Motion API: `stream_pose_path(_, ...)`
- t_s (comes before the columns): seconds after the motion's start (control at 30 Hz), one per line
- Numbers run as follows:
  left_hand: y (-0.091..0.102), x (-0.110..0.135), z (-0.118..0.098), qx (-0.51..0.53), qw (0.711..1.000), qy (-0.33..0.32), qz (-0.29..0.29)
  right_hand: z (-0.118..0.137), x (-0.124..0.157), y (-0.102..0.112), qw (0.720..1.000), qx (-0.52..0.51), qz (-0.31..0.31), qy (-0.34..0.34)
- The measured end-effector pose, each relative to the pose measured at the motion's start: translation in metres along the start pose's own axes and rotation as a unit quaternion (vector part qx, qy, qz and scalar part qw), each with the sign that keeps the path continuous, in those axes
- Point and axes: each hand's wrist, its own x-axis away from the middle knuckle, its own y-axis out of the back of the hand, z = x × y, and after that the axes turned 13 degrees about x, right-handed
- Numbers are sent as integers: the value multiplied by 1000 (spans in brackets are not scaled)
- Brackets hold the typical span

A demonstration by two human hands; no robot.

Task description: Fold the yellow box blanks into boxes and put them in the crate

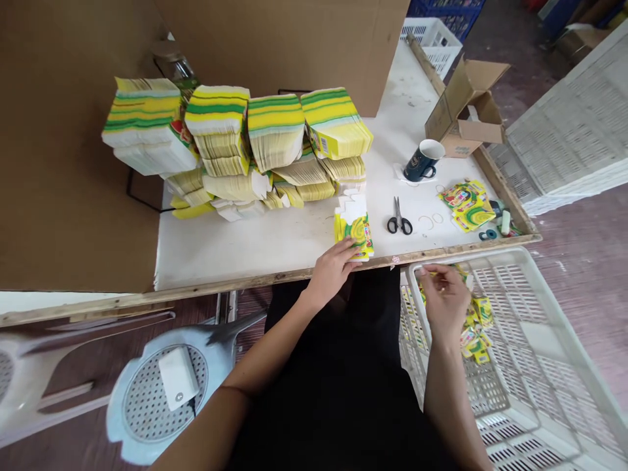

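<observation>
My left hand (333, 271) is at the table's front edge, its fingers on top of a small pile of flattened yellow-and-green cartons (360, 232) and its thumb at their near edge. White flaps stick out at the far end of this pile. To the right, my right hand (447, 301) hangs over a white plastic basket (532, 275), its fingers loosely bent and apart, with nothing visible in them. Small folded yellow boxes (475, 333) lie in the basket below it. Bundled stacks of flat cartons (277, 127) stand in layers at the back of the table.
Black-handled scissors (399, 219) lie right of the pile, with a dark mug (422, 162) beyond. More printed cartons (468, 206) and an open cardboard box (464, 121) sit farther right. Cardboard panels (289, 42) wall the back. A stool (147, 392) holding a white device (177, 377) is lower left.
</observation>
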Motion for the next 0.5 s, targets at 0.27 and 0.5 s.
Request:
stream_pose_path(0.27, -13, 26, -30, 102, 954, -275, -57, 35, 14, -41, 923, -306, 139, -187)
stream_pose_path(0.5, -13, 22, -43, 433, 898, 42, -72, 31, 20, -38, 916, -329, 150, -174)
